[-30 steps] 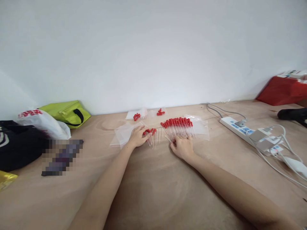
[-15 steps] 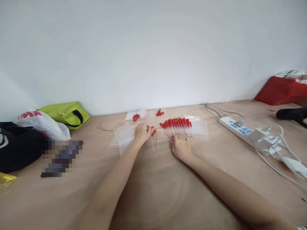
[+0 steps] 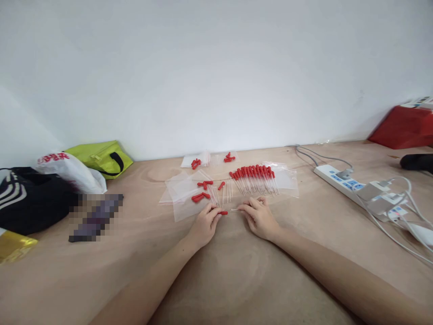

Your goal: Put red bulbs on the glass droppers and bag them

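A red rubber dropper bulb (image 3: 223, 212) is pinched in my left hand (image 3: 204, 225), its end pointing right. Facing it, my right hand (image 3: 261, 218) grips a thin clear glass dropper tube (image 3: 234, 209); a small gap separates tube and bulb. Beyond my right hand lies a row of droppers with red bulbs (image 3: 253, 174) on their tubes. Several bare glass tubes (image 3: 227, 192) rest between that row and my left hand. Loose red bulbs (image 3: 200, 197) lie on a clear zip bag (image 3: 182, 210) past my left hand, and a single bulb (image 3: 221, 185) sits by the tubes.
More red bulbs (image 3: 195, 163) lie on bags near the wall. To the right are a power strip (image 3: 333, 180) with chargers and cables, and a red bag (image 3: 402, 128). On the left stand a green bag (image 3: 101, 158), a white plastic bag (image 3: 79, 174) and a black bag (image 3: 37, 203).
My left hand has come back from the loose bulbs toward me, now holding one bulb. My right hand has drawn nearer with the glass tube, away from the dropper row. The view has shifted slightly.
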Available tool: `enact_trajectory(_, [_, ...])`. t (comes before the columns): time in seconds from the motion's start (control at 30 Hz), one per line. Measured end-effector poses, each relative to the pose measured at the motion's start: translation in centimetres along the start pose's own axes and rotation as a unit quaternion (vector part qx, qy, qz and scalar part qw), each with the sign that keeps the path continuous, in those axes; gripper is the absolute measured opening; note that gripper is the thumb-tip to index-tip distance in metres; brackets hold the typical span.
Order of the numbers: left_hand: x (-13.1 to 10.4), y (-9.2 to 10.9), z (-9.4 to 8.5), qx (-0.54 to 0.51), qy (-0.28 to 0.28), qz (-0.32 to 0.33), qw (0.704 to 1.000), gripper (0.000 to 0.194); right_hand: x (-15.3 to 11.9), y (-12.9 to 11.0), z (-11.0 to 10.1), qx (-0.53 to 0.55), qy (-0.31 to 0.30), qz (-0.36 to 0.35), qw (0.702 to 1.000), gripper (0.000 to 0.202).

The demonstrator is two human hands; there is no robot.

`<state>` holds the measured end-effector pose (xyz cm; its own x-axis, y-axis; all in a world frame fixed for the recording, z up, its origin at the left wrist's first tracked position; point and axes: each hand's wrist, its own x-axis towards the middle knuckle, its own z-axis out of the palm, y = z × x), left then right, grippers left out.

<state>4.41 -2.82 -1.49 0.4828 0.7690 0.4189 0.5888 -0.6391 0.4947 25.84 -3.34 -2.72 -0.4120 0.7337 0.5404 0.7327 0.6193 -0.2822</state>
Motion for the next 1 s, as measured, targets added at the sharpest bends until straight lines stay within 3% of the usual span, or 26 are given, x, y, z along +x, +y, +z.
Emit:
enact_trajectory(0.17, [0.3,0.2,-0.2,-0.014,-0.005,-0.020,1.000,0.013,0.4,-0.5,-0.1,0.010,-0.009,-0.012,1.000,0.023])
enact_trajectory(0.67, [0.4,0.5,-0.3,-0.060,-0.006,-0.019,0.998,0.016,0.8,-0.3,0.1,0.037,-0.046,-0.057,0.997,0.028])
enact_trajectory(0.87, [0.3,0.9,-0.6,-0.071,-0.029,0.009,0.997,0.020,1.1,0.1,-0.2,0.054,-0.077,-0.079,0.992,0.027])
enact_trajectory(1.0, [0.1,0.9,-0.5,-0.045,-0.037,0.025,0.998,0.020,1.2,-0.1,-0.4,0.006,-0.078,-0.088,0.993,0.025])
